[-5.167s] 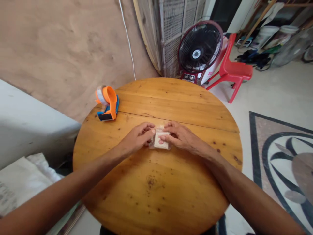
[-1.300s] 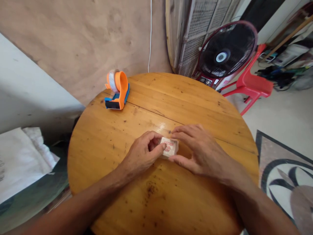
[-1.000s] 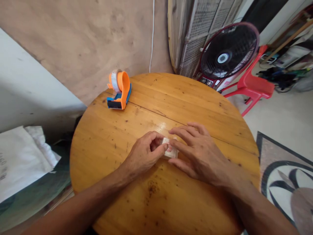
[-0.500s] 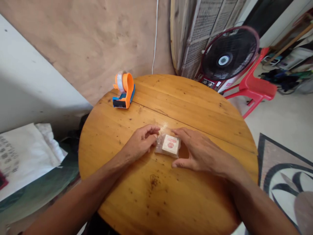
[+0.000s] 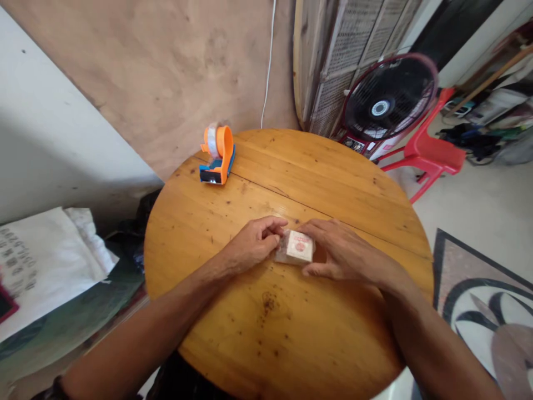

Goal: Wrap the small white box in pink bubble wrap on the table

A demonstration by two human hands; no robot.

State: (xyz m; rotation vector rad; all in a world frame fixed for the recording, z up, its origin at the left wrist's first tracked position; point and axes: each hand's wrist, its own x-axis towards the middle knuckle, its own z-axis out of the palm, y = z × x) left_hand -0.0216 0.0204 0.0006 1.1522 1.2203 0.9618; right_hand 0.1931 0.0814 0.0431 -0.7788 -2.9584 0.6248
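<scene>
A small white box with red print (image 5: 299, 246), in a clear plastic wrapper, rests on the round wooden table (image 5: 266, 344). My left hand (image 5: 261, 240) is at the box's left side, its thumb and fingers pinched on the loose end of the wrapper. Around the box's right side curves my right hand (image 5: 335, 250), thumb and fingers spread apart, with the fingertips close to the box's edge; whether they touch it is hard to tell.
An orange and blue tape dispenser (image 5: 218, 155) stands at the table's back left. Beyond the table's right edge are a fan (image 5: 389, 100) and a red chair (image 5: 433, 150). A printed white sack (image 5: 54, 261) lies at the left.
The view has shifted a little. My right hand has come closer to the box, its thumb nearer the lower right corner. My left fingers have closed at the wrapper's end.
</scene>
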